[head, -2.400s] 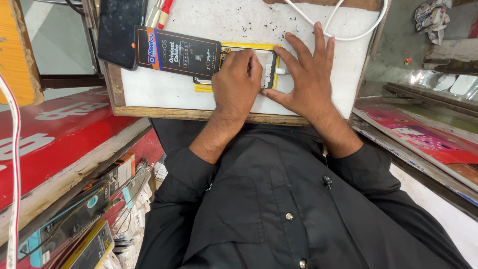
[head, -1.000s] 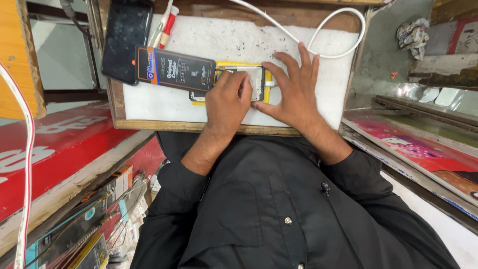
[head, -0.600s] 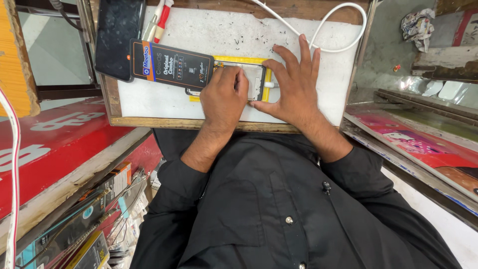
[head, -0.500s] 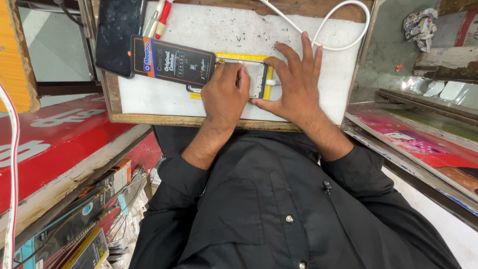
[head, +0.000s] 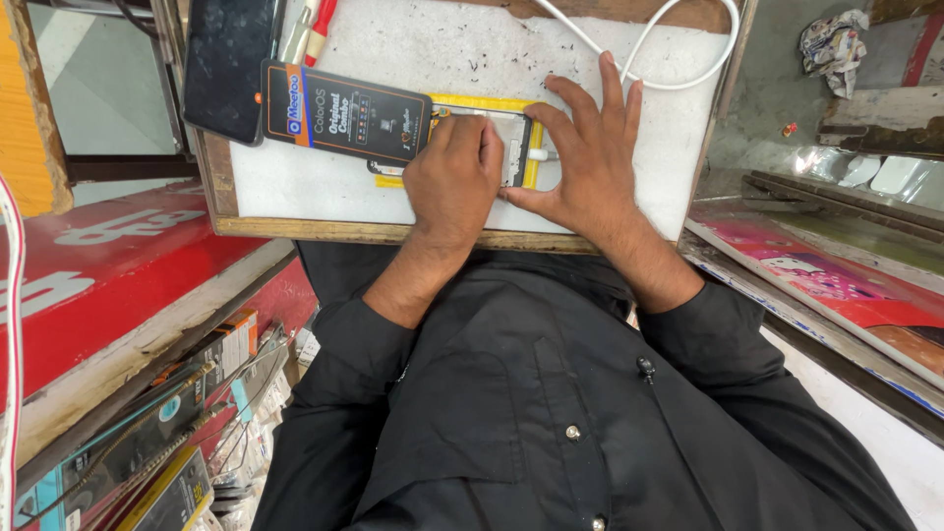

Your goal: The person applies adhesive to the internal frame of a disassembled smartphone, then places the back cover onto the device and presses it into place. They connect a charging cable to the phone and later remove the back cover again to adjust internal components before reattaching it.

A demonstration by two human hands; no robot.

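**Phone frame pinned flat under two hands on the white work board**

Phone frame, a thin dark rectangular shell (head: 516, 147), lies flat on a yellow strip (head: 536, 167) near the middle of the white, speckled work board (head: 442, 49), whose wooden edge runs along the near side. Most of the frame is hidden. The left hand (head: 454, 177) rests on top of it, knuckles up and fingers curled down onto it; whether it pinches anything I cannot tell. The right hand (head: 590, 147) is spread wide, thumb against the frame's near edge and fingers arched over its far end, pressing down rather than closed round it. The two hands sit side by side, almost touching.

Just left of the left hand, a long black printed carton (head: 344, 113) lies slanted, overlapping the yellow strip. Beyond it, a dark smartphone (head: 226, 64) sits at the board's far left corner, with a red-handled tool (head: 320, 20) beside it. A white cable (head: 678, 39) loops over the far right of the board.
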